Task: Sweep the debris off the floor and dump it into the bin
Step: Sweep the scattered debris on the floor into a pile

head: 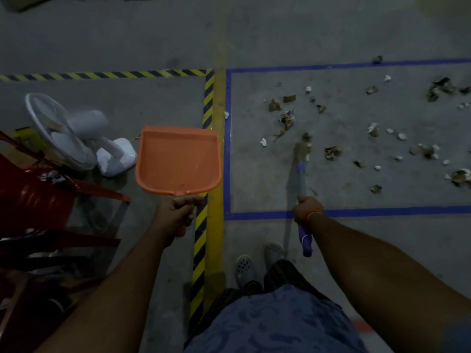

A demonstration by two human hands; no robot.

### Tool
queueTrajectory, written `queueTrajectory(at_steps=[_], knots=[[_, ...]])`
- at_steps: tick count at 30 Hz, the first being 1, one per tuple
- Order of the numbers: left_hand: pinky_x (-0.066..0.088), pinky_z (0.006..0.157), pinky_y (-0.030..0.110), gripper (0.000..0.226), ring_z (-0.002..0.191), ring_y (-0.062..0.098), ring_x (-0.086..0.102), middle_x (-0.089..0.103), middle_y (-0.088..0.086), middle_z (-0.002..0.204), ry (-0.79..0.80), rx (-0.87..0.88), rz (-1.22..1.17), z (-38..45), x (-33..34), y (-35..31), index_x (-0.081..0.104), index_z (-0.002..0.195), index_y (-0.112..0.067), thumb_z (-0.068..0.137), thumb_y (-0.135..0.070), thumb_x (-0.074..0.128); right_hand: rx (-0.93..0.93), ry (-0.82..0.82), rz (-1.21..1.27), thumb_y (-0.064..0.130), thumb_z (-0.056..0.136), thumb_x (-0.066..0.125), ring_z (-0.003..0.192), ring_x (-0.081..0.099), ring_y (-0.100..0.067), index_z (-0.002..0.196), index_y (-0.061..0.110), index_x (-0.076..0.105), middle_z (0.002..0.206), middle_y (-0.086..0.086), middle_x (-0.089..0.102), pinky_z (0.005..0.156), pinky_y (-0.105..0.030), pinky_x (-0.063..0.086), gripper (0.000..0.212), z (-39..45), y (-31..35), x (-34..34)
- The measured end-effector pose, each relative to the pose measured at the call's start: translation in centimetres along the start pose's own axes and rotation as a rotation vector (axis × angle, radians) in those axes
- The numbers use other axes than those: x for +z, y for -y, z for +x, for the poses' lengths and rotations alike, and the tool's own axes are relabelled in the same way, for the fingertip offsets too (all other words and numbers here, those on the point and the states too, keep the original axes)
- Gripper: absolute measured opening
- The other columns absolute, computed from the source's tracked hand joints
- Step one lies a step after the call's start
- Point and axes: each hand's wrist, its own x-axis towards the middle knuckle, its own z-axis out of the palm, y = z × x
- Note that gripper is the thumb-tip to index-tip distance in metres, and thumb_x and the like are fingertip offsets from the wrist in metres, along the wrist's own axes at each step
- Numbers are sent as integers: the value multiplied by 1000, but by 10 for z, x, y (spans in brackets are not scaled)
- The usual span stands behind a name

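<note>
My left hand (pixel 175 212) grips the handle of an orange dustpan (pixel 178 160), held level above the floor with its pan empty. My right hand (pixel 307 208) grips the purple handle of a broom (pixel 302 174), whose blurred bristle head reaches the floor inside a blue-taped rectangle (pixel 227 138). Debris (pixel 285 121), dry leaf scraps and white paper bits, lies scattered across that rectangle, mostly ahead and to the right of the broom. No bin is in view.
A white fan (pixel 76 138) lies tipped on the floor at the left. Red chairs (pixel 38 200) crowd the left edge. Yellow-black hazard tape (pixel 208 103) and a yellow line (pixel 218 138) run between me and the blue rectangle. My feet (pixel 257 263) stand just below it.
</note>
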Motion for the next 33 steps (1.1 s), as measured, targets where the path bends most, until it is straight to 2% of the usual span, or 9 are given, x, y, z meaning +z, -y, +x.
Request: queueTrajectory(at_steps=[5,9,14,19,23,25,28,31,33], knots=[[22,47,19,28,42,12,33,50,3,54,-14,25,-17,12,0,-8,73,106,-7,101,0,47,-107,-16,-34,13,82,62,117,57,-36,142,18,49,131,-17,60,102,-35,45,62,-8,31,9],[22,48,19,29,46,13,37,53,2,53,-49,20,-21,22,-3,-15,75,104,-9,100,1,48,-219,62,-57,14,83,61,117,58,-36,143,19,48,130,-18,61,101,-35,47,61,-10,65,27],[23,53,25,34,51,16,41,59,20,81,-91,-2,-23,45,-21,-22,78,103,-17,99,0,49,-308,221,-98,12,86,59,117,59,-35,144,18,47,135,-17,57,102,-40,48,60,7,120,53],[24,57,29,29,60,18,39,61,25,93,-66,-16,2,70,-31,-39,79,100,-21,85,-12,56,-261,288,-111,9,86,56,119,57,-38,140,12,51,137,-18,55,100,-44,49,55,34,152,71],[28,59,36,28,63,25,43,59,43,99,-63,17,9,86,-29,-56,79,102,-18,86,-13,56,-134,204,-47,16,88,58,128,51,-33,139,11,53,142,-15,51,109,-35,41,51,56,151,60],[33,57,31,27,57,20,49,64,37,99,-71,29,7,94,-24,-63,78,101,-15,92,-5,55,-77,121,26,17,87,59,128,50,-33,137,11,54,141,-16,52,108,-32,40,50,67,152,51],[31,57,25,30,52,9,51,73,12,97,-72,15,-29,106,-17,-70,76,104,-12,97,3,51,-31,29,101,16,88,58,134,44,-32,142,11,48,146,-15,46,112,-31,34,55,78,159,42],[29,54,24,26,52,10,49,74,8,94,-41,21,-28,114,-10,-69,75,106,-8,93,-1,54,-38,-47,122,14,89,57,128,50,-36,138,8,50,140,-19,51,106,-35,40,50,80,165,34],[31,47,18,28,47,7,46,74,2,81,-32,23,-36,113,-5,-68,73,107,-4,96,6,49,-70,-79,118,14,87,59,122,53,-38,137,9,51,135,-21,55,101,-37,44,51,75,166,33]])
